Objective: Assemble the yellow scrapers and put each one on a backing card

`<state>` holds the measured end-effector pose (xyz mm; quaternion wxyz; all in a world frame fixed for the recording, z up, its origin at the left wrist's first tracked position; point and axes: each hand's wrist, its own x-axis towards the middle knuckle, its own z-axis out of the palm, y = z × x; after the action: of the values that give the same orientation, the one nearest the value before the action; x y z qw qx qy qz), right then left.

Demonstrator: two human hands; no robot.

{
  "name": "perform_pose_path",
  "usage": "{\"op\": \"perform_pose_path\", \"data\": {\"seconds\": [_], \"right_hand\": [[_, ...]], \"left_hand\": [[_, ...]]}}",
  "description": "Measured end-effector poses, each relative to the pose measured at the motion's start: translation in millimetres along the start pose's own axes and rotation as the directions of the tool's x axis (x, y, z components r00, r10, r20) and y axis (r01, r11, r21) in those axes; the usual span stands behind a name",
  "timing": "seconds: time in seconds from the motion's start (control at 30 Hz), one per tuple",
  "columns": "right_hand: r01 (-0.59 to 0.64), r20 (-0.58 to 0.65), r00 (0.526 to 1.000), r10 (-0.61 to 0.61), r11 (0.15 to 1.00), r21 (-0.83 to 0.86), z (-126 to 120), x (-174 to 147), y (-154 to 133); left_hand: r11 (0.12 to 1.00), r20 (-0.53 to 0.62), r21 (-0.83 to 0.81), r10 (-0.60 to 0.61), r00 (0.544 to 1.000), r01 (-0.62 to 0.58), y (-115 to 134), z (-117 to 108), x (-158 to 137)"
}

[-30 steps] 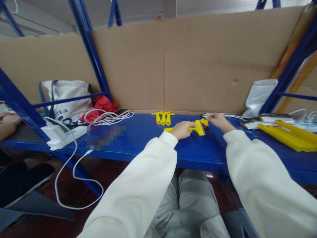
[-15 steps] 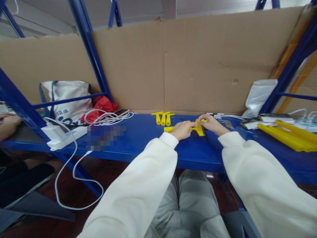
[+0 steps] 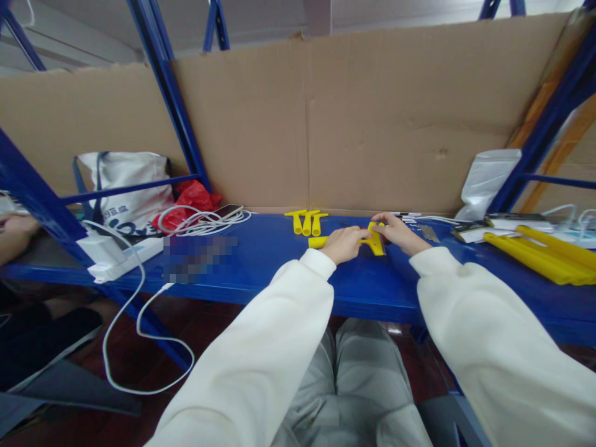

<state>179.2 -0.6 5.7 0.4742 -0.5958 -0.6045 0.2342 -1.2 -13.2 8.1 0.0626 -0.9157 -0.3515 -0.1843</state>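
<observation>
A yellow T-shaped scraper (image 3: 375, 246) lies over the blue table, its wide head toward the right and its handle end pointing left. My left hand (image 3: 345, 244) is closed around the handle, so most of the handle is hidden. At the far end of the head, my right hand (image 3: 395, 232) is closed, its thumb and fingertips pinching the yellow edge. A thin strip shows along the near edge of the head, too small to make out. Behind my left hand stand three yellow T-shaped handles (image 3: 307, 223) in a row, their round hollow ends facing me.
Long yellow tubes (image 3: 540, 257) lie at the right beside packets (image 3: 484, 231). A small metal plate (image 3: 429, 233) is behind my right hand. At left are a power strip (image 3: 128, 257), coiled white cable (image 3: 205, 221) and a cloth bag (image 3: 128, 189). Cardboard (image 3: 372, 124) walls the back.
My right fingers have shifted slightly at the far end of the scraper head, covering a bit of yellow that showed there before. My left hand keeps its hold on the handle.
</observation>
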Motion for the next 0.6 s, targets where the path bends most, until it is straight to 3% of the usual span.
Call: {"op": "perform_pose_path", "data": {"seconds": [0.43, 0.6], "right_hand": [[0.123, -0.015, 0.992, -0.123, 0.992, -0.015, 5, 18, 24], [0.22, -0.033, 0.974, -0.225, 0.969, -0.115, 4, 22, 31]], "left_hand": [[1.0, 0.011, 0.004, 0.0, 1.0, 0.0, 0, 1, 0], [1.0, 0.01, 0.016, 0.014, 1.0, -0.014, -1, 2, 0]]}}
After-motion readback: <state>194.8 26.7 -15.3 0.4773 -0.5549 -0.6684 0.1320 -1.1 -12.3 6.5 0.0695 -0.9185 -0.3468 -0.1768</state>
